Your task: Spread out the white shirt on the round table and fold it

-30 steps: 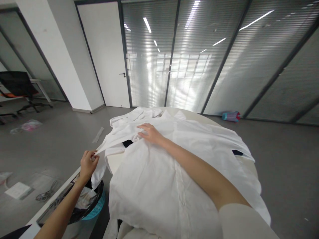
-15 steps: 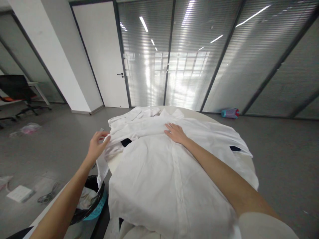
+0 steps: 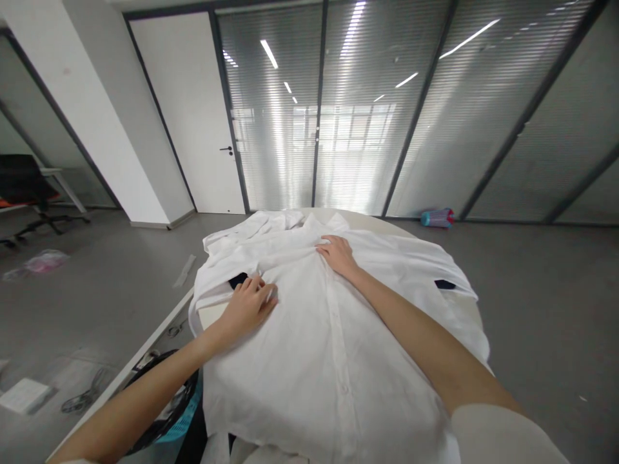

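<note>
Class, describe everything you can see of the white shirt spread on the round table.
The white shirt is a thin, woven-looking button-up lying spread flat, front up, over a round white table, collar at the far end and hem draping over the near edge. A placket with small buttons runs down its middle. Its sleeves lie out to both sides, with creases near the shoulders. The left hand lies flat on it beside one sleeve; the right hand presses just below the collar.

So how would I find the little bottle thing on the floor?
Look past the round table with the white shirt to the glass wall behind it. At the foot of that wall, to the right, a bottle lies on its side on the grey floor. It is the only bright thing there: teal with a pink end.
</note>
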`<state>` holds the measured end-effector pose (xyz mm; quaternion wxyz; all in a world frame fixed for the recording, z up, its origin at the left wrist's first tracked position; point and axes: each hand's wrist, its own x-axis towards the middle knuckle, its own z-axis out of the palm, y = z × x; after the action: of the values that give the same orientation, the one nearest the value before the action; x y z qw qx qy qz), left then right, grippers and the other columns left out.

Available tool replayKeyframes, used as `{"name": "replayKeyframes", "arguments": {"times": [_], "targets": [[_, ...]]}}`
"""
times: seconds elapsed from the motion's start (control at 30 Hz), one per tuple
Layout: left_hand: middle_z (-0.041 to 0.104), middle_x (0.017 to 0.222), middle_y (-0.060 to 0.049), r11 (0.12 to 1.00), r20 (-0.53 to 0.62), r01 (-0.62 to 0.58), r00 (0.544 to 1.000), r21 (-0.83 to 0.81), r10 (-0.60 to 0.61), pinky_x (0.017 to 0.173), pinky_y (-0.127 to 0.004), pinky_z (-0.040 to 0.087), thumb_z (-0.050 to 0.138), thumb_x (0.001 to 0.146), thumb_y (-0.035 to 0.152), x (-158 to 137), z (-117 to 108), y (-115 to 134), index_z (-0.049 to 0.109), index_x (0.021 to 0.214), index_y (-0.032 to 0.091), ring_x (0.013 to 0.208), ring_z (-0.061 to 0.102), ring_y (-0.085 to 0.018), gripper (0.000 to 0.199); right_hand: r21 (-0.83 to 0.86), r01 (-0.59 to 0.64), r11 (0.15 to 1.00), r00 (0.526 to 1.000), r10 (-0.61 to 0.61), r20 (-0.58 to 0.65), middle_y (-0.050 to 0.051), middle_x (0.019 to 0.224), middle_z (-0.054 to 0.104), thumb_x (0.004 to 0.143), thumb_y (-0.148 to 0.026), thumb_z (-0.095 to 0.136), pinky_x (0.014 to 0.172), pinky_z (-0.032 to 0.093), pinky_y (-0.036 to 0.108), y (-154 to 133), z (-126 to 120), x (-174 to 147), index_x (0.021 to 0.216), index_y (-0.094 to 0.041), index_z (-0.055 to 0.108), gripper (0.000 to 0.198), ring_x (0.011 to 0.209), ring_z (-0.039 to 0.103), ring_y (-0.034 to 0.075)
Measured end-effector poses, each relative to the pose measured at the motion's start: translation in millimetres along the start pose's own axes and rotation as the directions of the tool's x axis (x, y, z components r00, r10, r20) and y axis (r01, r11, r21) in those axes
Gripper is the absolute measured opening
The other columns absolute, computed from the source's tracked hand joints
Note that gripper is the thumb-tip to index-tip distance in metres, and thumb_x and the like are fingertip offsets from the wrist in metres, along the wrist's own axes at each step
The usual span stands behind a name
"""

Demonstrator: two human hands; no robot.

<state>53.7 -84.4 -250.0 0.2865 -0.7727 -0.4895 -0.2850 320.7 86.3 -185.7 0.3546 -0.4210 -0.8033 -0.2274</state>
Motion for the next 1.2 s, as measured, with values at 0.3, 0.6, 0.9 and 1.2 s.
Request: {"name": "replayKeyframes", "arguments": {"times": [0.3, 0.6, 0.9, 1.2], "targets": [[0.072, 0.096, -0.007, 0.958, 0.223, 0.081, 0.975, -0.276, -0.018, 0.078, -0.034, 0.054, 0.044, 0.091, 0.024, 53.3, -28.2, -44.2, 0.075, 0.107, 0.024, 0.08, 0.067, -0.022, 0.035, 0.085, -0.076, 0.993, 0.989, 0.064, 0.136, 0.008, 0.145, 0.056, 0.104, -0.046, 0.031, 0.114, 0.035, 0.037, 53.9, -3.3, 15.3, 0.137, -0.021, 0.061, 0.051, 0.136, 0.048, 0.023], [0.042, 0.156, -0.009, 0.978, 0.187, -0.069, 0.976, -0.197, 0.107, 0.121, -0.049, 0.023, 0.04, 0.099, 0.054, 165.7, 61.4, -53.3, 0.049, 0.147, 0.022, 0.149, 0.029, -0.03, 0.059, -0.198, -0.357, 0.913, 0.825, 0.407, 0.392, 0.003, 0.167, 0.017, 0.096, -0.072, 0.017, 0.12, 0.017, 0.057, 122.5, 6.8, 6.7, 0.159, -0.036, 0.021, 0.073, 0.151, 0.019, 0.036], [0.058, 0.142, -0.006, 0.985, 0.2, 0.077, 0.979, -0.155, -0.045, 0.114, -0.036, 0.036, 0.048, 0.097, 0.044, 188.6, 71.5, -70.5, 0.06, 0.135, 0.026, 0.133, 0.051, -0.025, 0.043, -0.208, -0.348, 0.914, 0.838, 0.403, 0.368, 0.004, 0.166, 0.018, 0.095, -0.074, 0.016, 0.12, 0.015, 0.056, 130.6, 19.7, 14.5, 0.16, -0.036, 0.019, 0.075, 0.151, 0.018, 0.034], [0.052, 0.137, -0.03, 0.827, 0.156, 0.562, 0.819, -0.016, -0.553, 0.099, -0.058, 0.041, 0.065, 0.085, 0.049, 259.1, 82.8, -103.8, 0.048, 0.137, 0.007, 0.128, 0.05, -0.046, 0.068, -0.22, -0.33, 0.918, 0.867, 0.387, 0.314, 0.006, 0.165, 0.024, 0.097, -0.069, 0.019, 0.12, 0.018, 0.054, 128.0, 20.6, 8.9, 0.159, -0.033, 0.025, 0.071, 0.149, 0.025, 0.033]]}}
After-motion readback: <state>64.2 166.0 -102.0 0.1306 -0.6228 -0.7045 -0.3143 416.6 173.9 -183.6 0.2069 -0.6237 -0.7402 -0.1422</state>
